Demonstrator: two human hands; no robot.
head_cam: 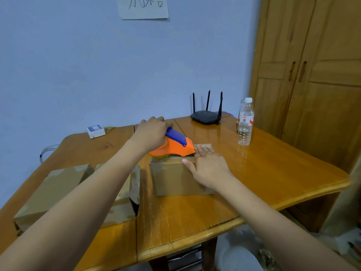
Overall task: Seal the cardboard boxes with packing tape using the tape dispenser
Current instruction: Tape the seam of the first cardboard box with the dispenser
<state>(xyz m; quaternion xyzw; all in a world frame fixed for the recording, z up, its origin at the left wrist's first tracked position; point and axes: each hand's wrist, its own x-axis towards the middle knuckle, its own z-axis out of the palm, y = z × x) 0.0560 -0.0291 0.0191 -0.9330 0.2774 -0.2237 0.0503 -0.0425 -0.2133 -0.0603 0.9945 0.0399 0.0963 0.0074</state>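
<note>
Left hand grips tape dispenser atop box | right hand flat – pressing box top beside dispenser

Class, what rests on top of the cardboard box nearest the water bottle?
The orange tape dispenser, gripped by the left hand, and the right hand's flat fingers. They hide most of the top.

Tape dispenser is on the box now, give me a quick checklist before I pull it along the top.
1. Left hand grips the tape dispenser: ok.
2. Dispenser sits on top of the box: ok.
3. Right hand lies flat, holding the box down: ok.
4. Right fingers clear of the dispenser's nose: not ok, they touch it.
5. Tape end stuck to the cardboard: cannot tell.
</note>
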